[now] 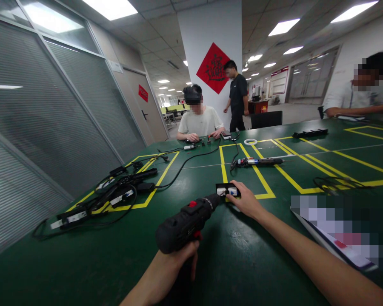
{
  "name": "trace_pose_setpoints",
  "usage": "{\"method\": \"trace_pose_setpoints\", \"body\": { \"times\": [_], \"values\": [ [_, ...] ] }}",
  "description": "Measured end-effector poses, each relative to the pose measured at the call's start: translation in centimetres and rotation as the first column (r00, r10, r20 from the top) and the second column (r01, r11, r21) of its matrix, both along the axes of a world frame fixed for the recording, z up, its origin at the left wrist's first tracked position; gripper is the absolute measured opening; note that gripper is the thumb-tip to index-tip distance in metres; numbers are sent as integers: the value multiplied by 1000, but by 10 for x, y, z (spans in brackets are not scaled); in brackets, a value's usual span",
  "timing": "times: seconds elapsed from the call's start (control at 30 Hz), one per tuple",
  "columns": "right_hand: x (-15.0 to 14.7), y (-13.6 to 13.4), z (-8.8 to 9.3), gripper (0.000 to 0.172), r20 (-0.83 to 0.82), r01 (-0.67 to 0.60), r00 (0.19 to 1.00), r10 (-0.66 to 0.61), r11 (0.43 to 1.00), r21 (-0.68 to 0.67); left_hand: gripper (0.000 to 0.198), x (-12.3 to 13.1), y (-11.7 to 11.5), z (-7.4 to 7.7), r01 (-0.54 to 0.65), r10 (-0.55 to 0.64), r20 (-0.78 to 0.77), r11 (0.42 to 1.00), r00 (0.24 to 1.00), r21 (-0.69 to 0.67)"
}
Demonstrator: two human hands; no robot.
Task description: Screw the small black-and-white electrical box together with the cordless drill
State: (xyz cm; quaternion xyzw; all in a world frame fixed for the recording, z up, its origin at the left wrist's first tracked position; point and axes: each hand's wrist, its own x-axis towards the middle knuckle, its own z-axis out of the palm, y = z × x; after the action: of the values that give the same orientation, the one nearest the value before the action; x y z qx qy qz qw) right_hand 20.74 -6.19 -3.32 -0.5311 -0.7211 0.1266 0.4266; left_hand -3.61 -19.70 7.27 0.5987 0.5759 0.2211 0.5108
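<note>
A black cordless drill (181,225) with red switches points away from me and to the right. My left hand (178,259) is wrapped around its handle, most of which is hidden. Ahead of the drill, my right hand (244,199) grips a small black box (221,186) with white parts inside. The drill's front end reaches the box's left side; whether the bit touches it I cannot tell. Beyond the box lies a pen-shaped electric screwdriver (258,162) with a cable at its left end.
Black adapters and cables (124,187) lie tangled at the left of the green table (121,263). A white tape roll (250,142) and a black strip (310,133) lie farther back. A blurred-out flat item (335,233) is at right. People sit across and at right; another stands behind.
</note>
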Motion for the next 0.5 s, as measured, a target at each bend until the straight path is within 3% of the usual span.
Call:
{"method": "trace_pose_setpoints", "body": {
  "times": [0.5],
  "values": [
    [0, -1, 0, 45, -9, -2, 1000, 2, 1000, -2, 39, -1, 1, 4, 38, -37, 30, 999, 999, -11]
  ]
}}
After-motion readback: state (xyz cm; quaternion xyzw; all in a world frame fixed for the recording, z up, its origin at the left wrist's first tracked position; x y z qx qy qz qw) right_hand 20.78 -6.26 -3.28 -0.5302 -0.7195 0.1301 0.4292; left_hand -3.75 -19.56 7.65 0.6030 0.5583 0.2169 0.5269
